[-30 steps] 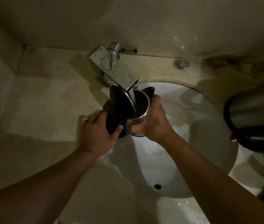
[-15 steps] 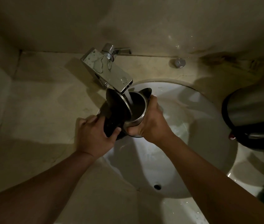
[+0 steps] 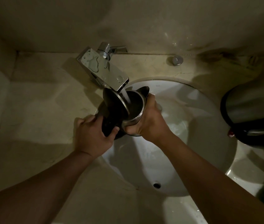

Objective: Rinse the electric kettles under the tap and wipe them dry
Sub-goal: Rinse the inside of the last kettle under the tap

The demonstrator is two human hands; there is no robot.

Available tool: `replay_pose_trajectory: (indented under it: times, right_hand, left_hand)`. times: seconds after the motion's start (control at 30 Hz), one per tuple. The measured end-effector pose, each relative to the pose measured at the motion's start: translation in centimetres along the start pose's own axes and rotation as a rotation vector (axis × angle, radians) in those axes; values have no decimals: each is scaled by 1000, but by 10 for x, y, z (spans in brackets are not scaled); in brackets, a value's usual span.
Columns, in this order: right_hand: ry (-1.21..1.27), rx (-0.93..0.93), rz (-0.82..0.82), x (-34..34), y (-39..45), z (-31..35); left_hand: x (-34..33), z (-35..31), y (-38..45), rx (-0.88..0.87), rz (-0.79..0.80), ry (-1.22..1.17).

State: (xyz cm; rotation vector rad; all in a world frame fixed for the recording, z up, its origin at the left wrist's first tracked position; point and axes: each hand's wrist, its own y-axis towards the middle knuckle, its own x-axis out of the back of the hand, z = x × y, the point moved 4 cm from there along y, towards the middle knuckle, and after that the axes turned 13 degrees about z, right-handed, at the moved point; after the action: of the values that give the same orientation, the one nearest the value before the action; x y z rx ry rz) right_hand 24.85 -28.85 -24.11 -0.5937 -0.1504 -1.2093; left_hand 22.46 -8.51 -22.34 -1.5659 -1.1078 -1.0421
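The left hand [image 3: 94, 136] grips the black handle of a steel kettle [image 3: 134, 110], lid open under the running tap [image 3: 105, 70], while the right hand [image 3: 147, 122] wraps its body over the sink [image 3: 192, 159]'s rear-left rim. Bare counter [image 3: 31, 110] spreads left of the hands; a second kettle [image 3: 254, 113] crowds the right. The grip is unchanged from a second ago.

I see a kettle [image 3: 136, 117] with a shiny steel body and a glossy black plastic lid [image 3: 113, 104]. The tap [image 3: 103, 69] is polished chrome, wet with drops. The sink [image 3: 184, 167] looks like smooth white ceramic, and the table [image 3: 36, 102] like matt beige stone.
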Motion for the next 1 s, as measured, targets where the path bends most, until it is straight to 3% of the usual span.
replay_pose_trajectory:
  times: [0.4,1.0]
  right_hand:
    - [219,11,-2,0,-17,-8]
    - [131,-18,6,-2,-13,-5]
  left_hand:
    - [5,-6,-2,-67,-65,22]
    - [3,-5,-1,-65,-38,44]
